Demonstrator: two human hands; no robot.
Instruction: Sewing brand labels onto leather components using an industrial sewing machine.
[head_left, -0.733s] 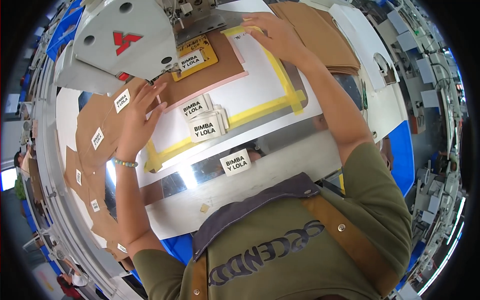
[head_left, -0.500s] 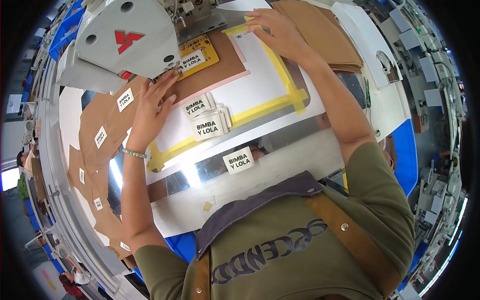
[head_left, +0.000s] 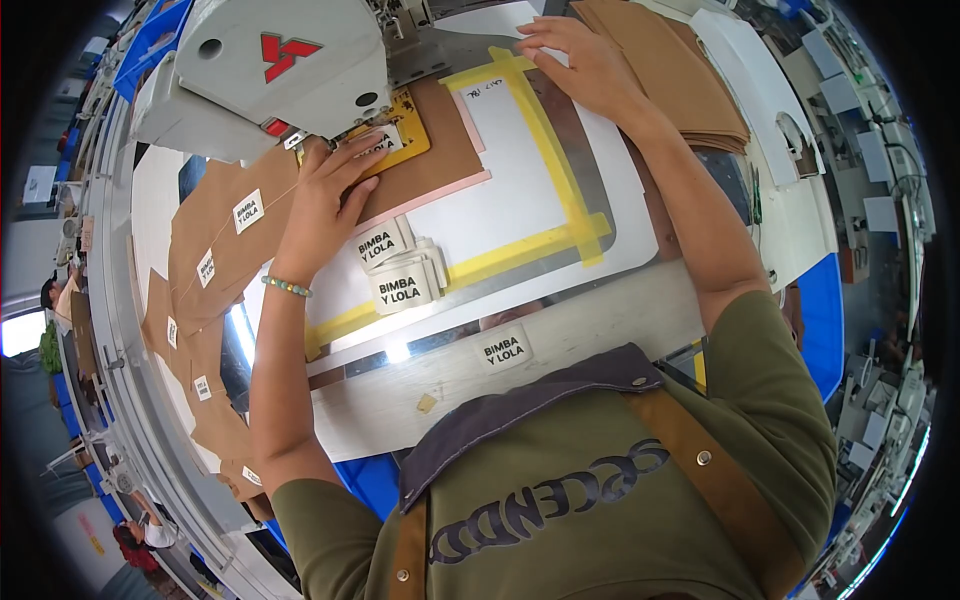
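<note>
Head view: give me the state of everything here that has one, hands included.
Left hand: fingers extended, over yellow plate
Right hand: open, holding nothing visible
Yellow plate: partly covered
Brown panel: lying flat
Label piles: stacked, side by side
Single label: lying apart
Brown pieces at left: overlapping, labelled
Brown sheets at right: stacked
Sewing machine: cannot tell if running

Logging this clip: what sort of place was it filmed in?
Probably a sewing workshop or factory floor. A pale sewing machine stands at the work surface, brown pieces bearing white labels trail at left, and more flat brown sheets lie stacked.
</note>
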